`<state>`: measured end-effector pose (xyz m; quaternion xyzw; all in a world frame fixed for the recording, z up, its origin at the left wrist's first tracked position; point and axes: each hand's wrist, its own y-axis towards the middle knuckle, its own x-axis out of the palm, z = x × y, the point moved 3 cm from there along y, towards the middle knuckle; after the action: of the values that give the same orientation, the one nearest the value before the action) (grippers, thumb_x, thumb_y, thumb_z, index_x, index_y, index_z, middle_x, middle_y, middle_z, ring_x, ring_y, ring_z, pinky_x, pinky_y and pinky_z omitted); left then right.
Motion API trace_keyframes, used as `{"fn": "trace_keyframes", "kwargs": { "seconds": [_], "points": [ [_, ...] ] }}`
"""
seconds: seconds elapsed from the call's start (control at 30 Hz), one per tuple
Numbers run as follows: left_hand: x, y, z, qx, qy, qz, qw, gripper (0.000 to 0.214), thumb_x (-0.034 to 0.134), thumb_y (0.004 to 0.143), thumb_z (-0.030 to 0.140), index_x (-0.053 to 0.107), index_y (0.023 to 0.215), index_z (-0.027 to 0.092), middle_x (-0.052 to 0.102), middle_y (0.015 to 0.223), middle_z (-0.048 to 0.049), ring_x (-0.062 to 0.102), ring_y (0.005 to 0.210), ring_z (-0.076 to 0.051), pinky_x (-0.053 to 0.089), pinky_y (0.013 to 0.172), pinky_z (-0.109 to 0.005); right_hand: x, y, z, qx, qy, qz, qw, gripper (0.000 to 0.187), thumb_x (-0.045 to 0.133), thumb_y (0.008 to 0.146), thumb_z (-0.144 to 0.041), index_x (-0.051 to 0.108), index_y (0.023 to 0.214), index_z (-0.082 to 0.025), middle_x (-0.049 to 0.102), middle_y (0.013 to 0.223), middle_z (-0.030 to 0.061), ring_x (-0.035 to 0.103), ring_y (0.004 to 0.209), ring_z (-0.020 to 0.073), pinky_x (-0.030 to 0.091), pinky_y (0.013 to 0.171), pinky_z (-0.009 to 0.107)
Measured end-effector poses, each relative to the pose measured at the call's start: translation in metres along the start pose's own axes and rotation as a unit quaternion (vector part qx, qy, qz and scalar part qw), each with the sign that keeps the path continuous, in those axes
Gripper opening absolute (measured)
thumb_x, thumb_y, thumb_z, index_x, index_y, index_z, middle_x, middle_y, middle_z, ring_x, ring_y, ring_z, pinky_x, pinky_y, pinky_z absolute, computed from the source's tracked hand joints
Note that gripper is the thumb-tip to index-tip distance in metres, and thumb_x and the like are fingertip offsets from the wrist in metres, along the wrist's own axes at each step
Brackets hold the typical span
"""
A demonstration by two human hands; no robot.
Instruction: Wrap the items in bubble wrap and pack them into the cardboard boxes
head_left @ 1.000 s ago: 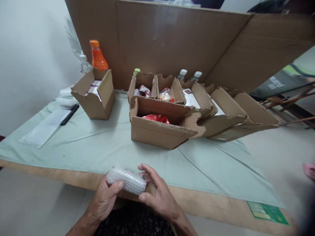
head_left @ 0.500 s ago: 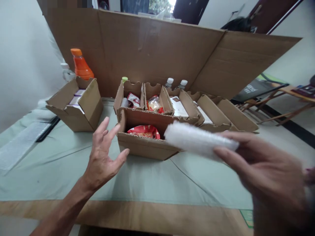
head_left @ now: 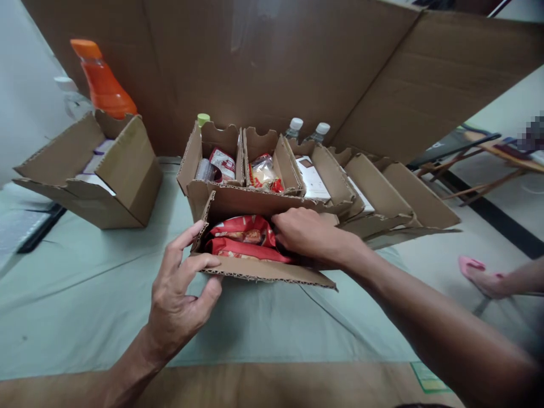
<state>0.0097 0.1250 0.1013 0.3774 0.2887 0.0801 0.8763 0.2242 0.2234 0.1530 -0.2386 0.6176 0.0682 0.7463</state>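
Observation:
My left hand (head_left: 178, 289) is at the left end of the front cardboard box (head_left: 267, 271). Its fingers hook over the box's rim and its thumb lies outside the front wall, which leans outward. Red printed snack bags (head_left: 242, 232) lie inside the box. My right hand (head_left: 301, 229) reaches into the right part of the same box, beside the bags, with its fingers curled downward. Its fingertips, and whatever they hold, are hidden. The white bubble-wrap roll is not visible.
Behind stands a row of open boxes (head_left: 274, 146) with packets and white cartons. Another box (head_left: 127, 187) stands at left, an orange bottle (head_left: 104, 85) behind it. A tall cardboard panel (head_left: 263, 73) closes the back. A person's foot in a pink sandal (head_left: 484, 275) is at right.
My right hand has moved left into the front box, and the bubble-wrap roll it held is out of sight. My left hand has taken hold of the box, whose front wall now leans outward.

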Motion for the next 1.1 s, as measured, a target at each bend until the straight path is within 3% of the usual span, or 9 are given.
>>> {"fn": "trace_keyframes", "kwargs": {
  "seconds": [0.07, 0.17, 0.3, 0.43, 0.6, 0.77, 0.87, 1.0, 1.1],
  "points": [
    [-0.002, -0.004, -0.003, -0.015, -0.005, 0.007, 1.0, 0.04, 0.069, 0.086, 0.012, 0.064, 0.123, 0.026, 0.048, 0.157, -0.0088, 0.051, 0.141, -0.029, 0.05, 0.113, -0.048, -0.01, -0.032, 0.009, 0.003, 0.007, 0.072, 0.997, 0.025, 0.058, 0.091, -0.022, 0.073, 0.111, -0.016, 0.078, 0.107, 0.0148, 0.076, 0.091, 0.0285, 0.057, 0.076, 0.037],
    [-0.011, -0.018, -0.015, -0.07, -0.05, 0.052, 0.995, 0.079, 0.075, 0.084, 0.02, 0.041, 0.154, 0.033, 0.035, 0.166, -0.009, 0.045, 0.146, -0.033, 0.045, 0.116, -0.054, -0.018, -0.106, 0.028, 0.063, 0.057, 0.27, 0.959, 0.031, 0.052, 0.097, -0.03, 0.07, 0.121, -0.021, 0.076, 0.117, 0.0109, 0.075, 0.094, 0.0257, 0.058, 0.076, 0.036],
    [-0.01, -0.039, -0.045, -0.194, -0.119, 0.009, 0.974, 0.088, 0.075, 0.085, 0.03, 0.029, 0.16, 0.036, 0.035, 0.166, -0.0089, 0.045, 0.146, -0.033, 0.044, 0.117, -0.053, 0.024, -0.168, 0.049, 0.189, 0.189, 0.347, 0.899, 0.038, 0.057, 0.095, -0.053, 0.072, 0.112, -0.023, 0.079, 0.096, 0.0092, 0.07, 0.069, 0.0198, 0.053, 0.057, 0.03],
    [0.017, -0.036, -0.063, -0.293, -0.195, -0.063, 0.934, 0.084, 0.074, 0.083, 0.039, 0.035, 0.157, 0.027, 0.047, 0.157, -0.0125, 0.051, 0.14, -0.033, 0.044, 0.116, -0.051, 0.086, -0.13, 0.04, 0.151, 0.365, 0.282, 0.874, 0.06, 0.068, 0.083, -0.058, 0.065, 0.128, -0.018, 0.077, 0.111, 0.0128, 0.07, 0.079, 0.0227, 0.058, 0.07, 0.035],
    [0.029, -0.048, -0.047, -0.326, -0.244, -0.078, 0.91, 0.073, 0.075, 0.078, 0.042, 0.049, 0.142, 0.019, 0.063, 0.138, -0.0133, 0.06, 0.129, -0.031, 0.045, 0.114, -0.048, 0.116, -0.095, -0.011, 0.121, 0.437, 0.278, 0.847, 0.037, 0.06, 0.086, -0.05, 0.072, 0.094, -0.016, 0.077, 0.094, 0.0113, 0.071, 0.085, 0.0295, 0.057, 0.074, 0.04],
    [-0.049, -0.127, -0.029, -0.418, -0.183, -0.019, 0.89, 0.067, 0.082, 0.071, 0.052, 0.061, 0.125, 0.021, 0.067, 0.131, -0.0146, 0.058, 0.132, -0.037, 0.04, 0.118, -0.055, 0.108, -0.136, -0.084, 0.039, 0.38, 0.351, 0.855, 0.031, 0.061, 0.092, -0.044, 0.071, 0.109, -0.019, 0.076, 0.112, 0.0122, 0.07, 0.103, 0.0316, 0.058, 0.087, 0.042],
    [-0.092, -0.133, -0.032, -0.457, -0.141, 0.038, 0.877, 0.073, 0.085, 0.067, 0.051, 0.058, 0.128, 0.02, 0.067, 0.13, -0.015, 0.064, 0.124, -0.037, 0.048, 0.111, -0.054, 0.086, -0.123, -0.11, -0.009, 0.376, 0.34, 0.862, 0.031, 0.066, 0.09, -0.04, 0.071, 0.114, -0.021, 0.075, 0.116, 0.0116, 0.069, 0.107, 0.0305, 0.059, 0.088, 0.041],
    [-0.086, -0.086, -0.032, -0.385, -0.151, 0.064, 0.908, 0.071, 0.082, 0.069, 0.046, 0.057, 0.129, 0.018, 0.065, 0.134, -0.0146, 0.064, 0.124, -0.034, 0.049, 0.111, -0.051, 0.069, -0.1, -0.101, 0.026, 0.393, 0.319, 0.862, 0.027, 0.064, 0.09, -0.045, 0.075, 0.092, -0.021, 0.077, 0.091, 0.0088, 0.071, 0.087, 0.0283, 0.058, 0.078, 0.039],
    [-0.059, -0.074, -0.02, -0.318, -0.171, 0.016, 0.932, 0.063, 0.077, 0.075, 0.04, 0.059, 0.13, 0.018, 0.067, 0.134, -0.0138, 0.062, 0.129, -0.032, 0.046, 0.115, -0.047, 0.079, -0.123, -0.086, 0.084, 0.379, 0.333, 0.859, 0.034, 0.06, 0.091, -0.051, 0.074, 0.082, -0.021, 0.076, 0.079, 0.0078, 0.072, 0.078, 0.0288, 0.058, 0.071, 0.038]
  ]
}}
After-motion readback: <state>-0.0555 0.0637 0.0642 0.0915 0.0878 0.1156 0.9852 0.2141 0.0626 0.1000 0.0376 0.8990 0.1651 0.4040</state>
